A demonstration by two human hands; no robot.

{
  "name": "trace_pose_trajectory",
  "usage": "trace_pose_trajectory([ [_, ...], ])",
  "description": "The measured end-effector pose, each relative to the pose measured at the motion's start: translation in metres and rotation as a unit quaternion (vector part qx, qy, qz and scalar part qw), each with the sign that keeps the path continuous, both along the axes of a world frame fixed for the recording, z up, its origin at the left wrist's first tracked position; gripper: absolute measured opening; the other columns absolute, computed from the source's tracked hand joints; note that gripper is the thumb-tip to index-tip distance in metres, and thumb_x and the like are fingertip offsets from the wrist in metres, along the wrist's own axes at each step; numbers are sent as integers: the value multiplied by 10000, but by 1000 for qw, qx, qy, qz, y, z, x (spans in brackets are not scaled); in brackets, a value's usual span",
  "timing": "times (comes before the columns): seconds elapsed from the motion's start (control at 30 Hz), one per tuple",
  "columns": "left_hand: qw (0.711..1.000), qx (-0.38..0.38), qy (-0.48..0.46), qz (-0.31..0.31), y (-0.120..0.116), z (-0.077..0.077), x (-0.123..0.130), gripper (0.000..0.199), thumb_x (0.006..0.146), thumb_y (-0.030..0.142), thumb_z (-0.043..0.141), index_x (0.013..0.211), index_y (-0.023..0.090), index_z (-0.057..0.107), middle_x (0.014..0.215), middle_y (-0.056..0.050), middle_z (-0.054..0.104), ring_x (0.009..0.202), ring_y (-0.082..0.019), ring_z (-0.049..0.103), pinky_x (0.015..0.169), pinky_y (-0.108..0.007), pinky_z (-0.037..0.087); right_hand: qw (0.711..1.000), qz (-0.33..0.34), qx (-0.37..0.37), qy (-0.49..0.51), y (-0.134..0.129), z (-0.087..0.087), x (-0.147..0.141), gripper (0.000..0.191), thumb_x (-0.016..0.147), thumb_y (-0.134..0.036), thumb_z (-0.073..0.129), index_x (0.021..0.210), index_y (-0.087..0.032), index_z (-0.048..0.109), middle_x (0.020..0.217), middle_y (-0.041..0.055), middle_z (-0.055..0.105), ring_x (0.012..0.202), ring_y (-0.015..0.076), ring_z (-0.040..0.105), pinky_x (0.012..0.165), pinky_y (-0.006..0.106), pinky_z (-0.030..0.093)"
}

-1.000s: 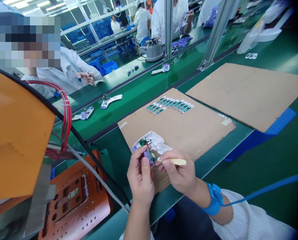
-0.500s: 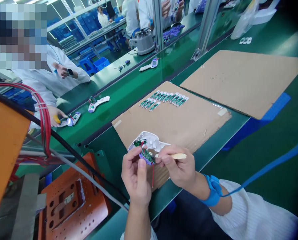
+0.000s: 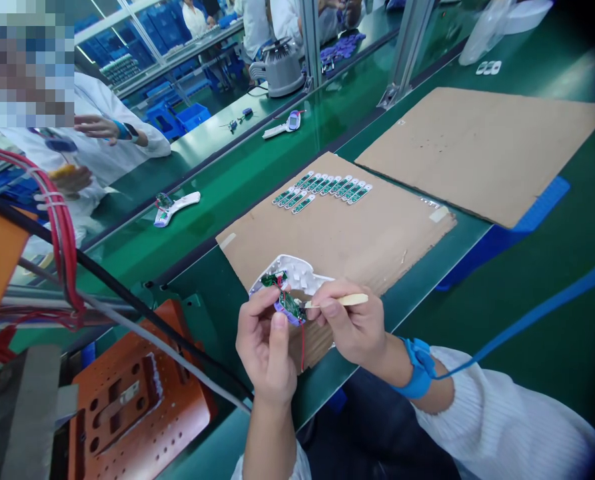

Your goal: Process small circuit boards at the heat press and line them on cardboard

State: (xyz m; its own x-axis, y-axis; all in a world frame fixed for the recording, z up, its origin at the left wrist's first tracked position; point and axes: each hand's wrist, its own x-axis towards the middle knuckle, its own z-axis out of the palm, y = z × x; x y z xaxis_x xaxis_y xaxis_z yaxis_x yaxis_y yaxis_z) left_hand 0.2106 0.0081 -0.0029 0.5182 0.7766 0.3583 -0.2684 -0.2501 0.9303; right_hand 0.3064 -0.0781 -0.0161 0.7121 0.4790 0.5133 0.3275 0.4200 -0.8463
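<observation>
My left hand [image 3: 268, 347] grips a small green circuit board [image 3: 291, 307] with a purple rim between thumb and fingers. A red wire [image 3: 303, 348] hangs down from it. Beside the board is a white curved plastic shell [image 3: 297, 268], with another small green board [image 3: 274, 279] at its left part. My right hand [image 3: 354, 321] pinches a thin tool with a pale handle [image 3: 353, 300], its tip at the right edge of the held board.
Several narrow green-and-white boards [image 3: 322, 187] lie in rows on a cardboard sheet [image 3: 337, 243]. An orange metal fixture [image 3: 142, 393] and cables [image 3: 177, 347] are at the left. A blue strap [image 3: 527, 333] runs from my right wrist. A person [image 3: 107, 133] sits across the bench.
The view has shifted slightly, while my hands keep their hold. The person across has raised their hands from the belt, lifting a part off it.
</observation>
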Motion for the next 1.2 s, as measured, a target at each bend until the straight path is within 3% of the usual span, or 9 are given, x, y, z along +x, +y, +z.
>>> trace_pose_trajectory([
  [0.53, 999, 33, 18, 25, 0, -1, 1, 213, 907, 334, 640, 1077, 220, 697, 1060, -79, 701, 1040, -248, 672, 936, -399, 531, 1000, -21, -20, -10, 1, 6, 0, 280, 1004, -358, 531, 797, -203, 638, 672, 4, 663, 520, 109, 586, 517, 240, 507],
  [0.73, 994, 95, 38, 28, 0, 1, 1, 213, 933, 263, 609, 1127, 231, 690, 1079, -56, 706, 1023, -202, 680, 888, -318, 554, 993, -59, -50, -89, 0, 9, 1, 251, 1002, -331, 524, 796, -215, 607, 642, -4, 641, 563, 131, 594, 552, 256, 502],
  [0.87, 995, 87, 47, 31, 0, -1, 1, 217, 935, 260, 611, 1137, 233, 685, 1094, -59, 708, 1025, -207, 685, 904, -337, 556, 989, -69, -56, -115, 0, 9, 0, 243, 1008, -333, 510, 806, -223, 589, 636, -9, 625, 543, 133, 571, 524, 258, 471],
  [1.07, 994, 71, 50, 59, 0, -3, 1, 197, 937, 301, 611, 1099, 230, 698, 1059, -53, 693, 979, -192, 665, 854, -302, 537, 987, -136, -63, -62, 1, 4, 1, 210, 1008, -263, 510, 818, -223, 590, 675, -15, 600, 580, 125, 573, 567, 259, 475],
  [1.2, 994, 74, 58, 48, 0, -2, 1, 207, 934, 315, 614, 1096, 223, 701, 1057, -63, 694, 973, -199, 661, 845, -309, 543, 993, -89, -31, -67, 1, 1, 1, 254, 1016, -313, 507, 798, -221, 601, 675, -7, 604, 581, 128, 583, 554, 266, 474],
])
